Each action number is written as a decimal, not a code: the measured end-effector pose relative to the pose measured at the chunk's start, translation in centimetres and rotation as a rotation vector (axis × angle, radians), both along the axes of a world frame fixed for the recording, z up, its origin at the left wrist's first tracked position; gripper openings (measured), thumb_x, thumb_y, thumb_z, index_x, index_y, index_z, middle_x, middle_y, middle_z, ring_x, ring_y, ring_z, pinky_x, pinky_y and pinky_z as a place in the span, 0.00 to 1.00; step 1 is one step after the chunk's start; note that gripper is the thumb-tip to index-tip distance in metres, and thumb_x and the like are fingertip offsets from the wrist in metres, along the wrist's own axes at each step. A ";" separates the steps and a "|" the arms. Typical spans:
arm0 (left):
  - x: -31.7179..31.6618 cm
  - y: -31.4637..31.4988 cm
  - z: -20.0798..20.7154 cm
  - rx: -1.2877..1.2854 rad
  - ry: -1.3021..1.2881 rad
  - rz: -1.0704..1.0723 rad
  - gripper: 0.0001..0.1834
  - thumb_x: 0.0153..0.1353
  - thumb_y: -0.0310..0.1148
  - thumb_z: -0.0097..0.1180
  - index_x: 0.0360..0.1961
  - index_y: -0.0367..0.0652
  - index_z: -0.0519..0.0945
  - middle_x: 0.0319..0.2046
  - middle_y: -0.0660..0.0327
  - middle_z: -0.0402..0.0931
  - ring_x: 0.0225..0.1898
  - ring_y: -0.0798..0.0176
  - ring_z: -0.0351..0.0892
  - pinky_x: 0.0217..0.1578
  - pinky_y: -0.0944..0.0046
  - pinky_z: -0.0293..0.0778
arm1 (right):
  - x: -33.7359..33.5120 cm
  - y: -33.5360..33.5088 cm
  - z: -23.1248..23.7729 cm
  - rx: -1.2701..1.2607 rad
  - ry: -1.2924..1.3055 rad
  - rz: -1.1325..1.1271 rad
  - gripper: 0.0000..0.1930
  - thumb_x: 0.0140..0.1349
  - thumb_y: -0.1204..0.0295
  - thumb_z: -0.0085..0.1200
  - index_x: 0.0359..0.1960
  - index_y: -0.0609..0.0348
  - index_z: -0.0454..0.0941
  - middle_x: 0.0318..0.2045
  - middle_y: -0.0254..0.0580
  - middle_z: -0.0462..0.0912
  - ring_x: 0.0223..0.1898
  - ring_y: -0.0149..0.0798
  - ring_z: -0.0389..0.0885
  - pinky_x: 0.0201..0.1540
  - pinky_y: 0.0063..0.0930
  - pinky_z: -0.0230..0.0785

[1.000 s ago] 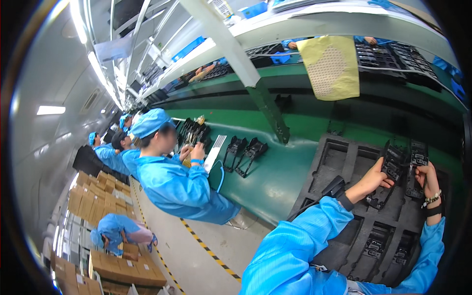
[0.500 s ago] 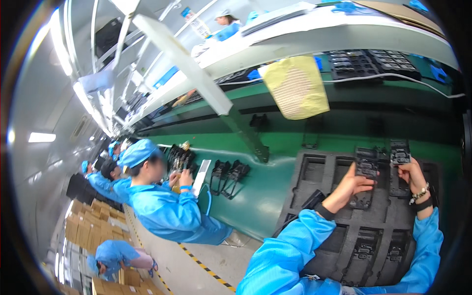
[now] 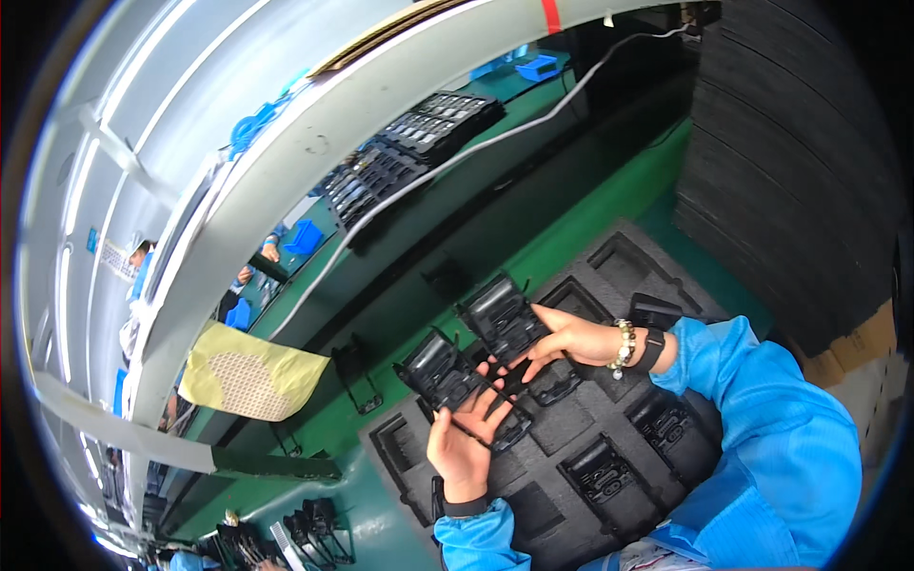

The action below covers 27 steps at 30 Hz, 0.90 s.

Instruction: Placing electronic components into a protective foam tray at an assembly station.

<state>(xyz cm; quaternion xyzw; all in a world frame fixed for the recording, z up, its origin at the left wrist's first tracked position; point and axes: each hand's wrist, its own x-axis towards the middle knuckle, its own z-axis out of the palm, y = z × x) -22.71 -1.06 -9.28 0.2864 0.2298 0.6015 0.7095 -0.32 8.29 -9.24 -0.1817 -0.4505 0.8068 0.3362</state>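
Note:
My left hand supports a black plastic bracket-like part with a thin open frame, its fingers behind and under it. Beside it, my right hand grips a similar black part by its right edge. The two parts are side by side and tilted, above a dark grey foam tray. More black parts lie in the tray's slots, one near the front and another by my right sleeve. The right fingertips come close to the left hand's fingers.
A tall stack of dark foam trays rises at the right. Behind the green bench, a white cable crosses below a shelf edge. Yellow paper hangs at the left near a post. Several black parts lie farther left.
My view has swung to the right, bringing the stacked trays into sight. Both hands have come closer together, with the two parts now raised and tilted above the tray.

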 end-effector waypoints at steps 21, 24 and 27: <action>-0.3 0.2 -0.1 -0.046 -0.017 0.010 0.35 0.71 0.59 0.32 0.68 0.44 0.63 0.64 0.45 0.65 0.62 0.38 0.67 0.61 0.39 0.66 | -0.5 -0.2 0.4 0.003 0.088 0.120 0.29 0.73 0.54 0.42 0.70 0.52 0.53 0.59 0.48 0.74 0.55 0.42 0.79 0.49 0.33 0.80; -0.1 0.3 0.0 -0.032 0.011 -0.006 0.34 0.72 0.58 0.31 0.68 0.45 0.64 0.65 0.45 0.64 0.63 0.38 0.66 0.62 0.39 0.65 | -0.3 0.2 0.1 -0.025 0.138 0.153 0.29 0.74 0.51 0.36 0.70 0.52 0.54 0.60 0.51 0.73 0.55 0.47 0.79 0.49 0.40 0.81; 0.1 0.4 0.3 -0.019 0.001 -0.032 0.35 0.72 0.56 0.28 0.69 0.43 0.62 0.68 0.45 0.60 0.65 0.39 0.63 0.64 0.41 0.62 | 0.0 0.1 0.1 -0.013 0.129 0.114 0.28 0.75 0.52 0.36 0.69 0.54 0.58 0.59 0.50 0.74 0.54 0.47 0.80 0.50 0.40 0.80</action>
